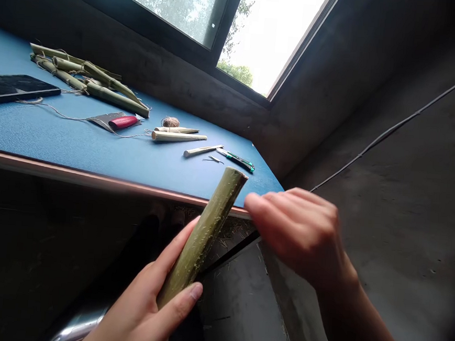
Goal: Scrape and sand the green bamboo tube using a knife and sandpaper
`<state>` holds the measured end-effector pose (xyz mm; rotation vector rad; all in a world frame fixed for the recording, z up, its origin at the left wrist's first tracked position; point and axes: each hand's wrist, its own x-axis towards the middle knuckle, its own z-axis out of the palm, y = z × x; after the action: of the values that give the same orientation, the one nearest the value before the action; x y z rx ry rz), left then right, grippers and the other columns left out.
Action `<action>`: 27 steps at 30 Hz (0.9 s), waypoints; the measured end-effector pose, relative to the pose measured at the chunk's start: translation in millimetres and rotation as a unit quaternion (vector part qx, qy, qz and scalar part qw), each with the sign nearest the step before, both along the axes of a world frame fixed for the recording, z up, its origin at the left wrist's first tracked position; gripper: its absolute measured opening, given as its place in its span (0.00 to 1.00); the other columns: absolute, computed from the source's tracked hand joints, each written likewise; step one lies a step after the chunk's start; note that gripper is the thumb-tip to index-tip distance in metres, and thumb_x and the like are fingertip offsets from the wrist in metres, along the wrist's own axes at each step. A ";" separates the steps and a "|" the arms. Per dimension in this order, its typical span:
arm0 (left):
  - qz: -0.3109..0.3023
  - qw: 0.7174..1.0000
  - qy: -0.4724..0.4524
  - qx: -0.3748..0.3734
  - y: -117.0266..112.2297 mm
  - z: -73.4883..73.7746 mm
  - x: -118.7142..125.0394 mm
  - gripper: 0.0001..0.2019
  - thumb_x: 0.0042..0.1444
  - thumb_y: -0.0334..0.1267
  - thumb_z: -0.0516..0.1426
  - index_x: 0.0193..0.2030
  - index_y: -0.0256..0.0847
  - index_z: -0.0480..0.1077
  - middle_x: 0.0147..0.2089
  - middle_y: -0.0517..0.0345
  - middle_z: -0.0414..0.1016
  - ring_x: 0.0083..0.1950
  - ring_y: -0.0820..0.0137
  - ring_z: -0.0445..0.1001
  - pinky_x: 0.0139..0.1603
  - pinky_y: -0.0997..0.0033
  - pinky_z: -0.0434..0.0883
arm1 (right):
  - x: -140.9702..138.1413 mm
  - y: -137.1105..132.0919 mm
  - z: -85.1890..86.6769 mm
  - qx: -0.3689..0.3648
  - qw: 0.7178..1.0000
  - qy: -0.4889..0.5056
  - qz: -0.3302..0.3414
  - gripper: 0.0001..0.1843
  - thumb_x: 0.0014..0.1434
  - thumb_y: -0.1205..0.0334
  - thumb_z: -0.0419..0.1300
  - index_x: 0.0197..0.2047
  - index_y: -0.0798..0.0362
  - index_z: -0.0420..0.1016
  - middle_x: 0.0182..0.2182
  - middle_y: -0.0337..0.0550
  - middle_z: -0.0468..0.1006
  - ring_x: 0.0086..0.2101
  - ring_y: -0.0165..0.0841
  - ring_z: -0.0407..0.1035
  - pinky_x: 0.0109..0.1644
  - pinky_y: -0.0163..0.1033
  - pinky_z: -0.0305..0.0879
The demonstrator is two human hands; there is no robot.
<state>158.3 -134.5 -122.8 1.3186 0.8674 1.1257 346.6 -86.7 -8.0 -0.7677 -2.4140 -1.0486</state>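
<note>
Dim grey wall [401, 168] and a window [165, 3] back the blue counter [56, 144]. The left grip [148, 298] is clamped around a green stalk [204, 234], tilted before the counter's near edge, its lower end hidden by the palm. The right grip [301, 231], blurred, is curled over a dark strip [237, 249] that disappears behind the stalk. Near the counter's right edge lies a utility knife [238, 161]; leftward, a phone [21, 89] is cut off.

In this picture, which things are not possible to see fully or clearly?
Head view:
Green stalk: lower end hidden by the left hand.
Dark strip: one end hidden by the right hand.
Phone: cut off by the left edge.
Sliver near the cutter: too small to identify.
</note>
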 end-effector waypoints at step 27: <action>-0.019 0.998 -0.059 -0.025 -3.7 2.2 0.0 0.28 0.56 0.47 0.56 0.64 0.54 0.56 0.67 0.66 0.53 0.68 0.59 0.49 0.66 0.63 0.56 | -6.9 -11.6 7.6 -0.033 0.999 -0.014 0.007 0.12 0.63 0.70 0.49 0.31 0.55 0.71 0.17 0.33 0.61 0.20 0.24 0.53 0.29 0.33 0.50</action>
<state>158.3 -138.2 -120.6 1.2098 0.7750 1.1333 339.7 -98.3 -0.3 -0.7626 -2.4861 -0.9848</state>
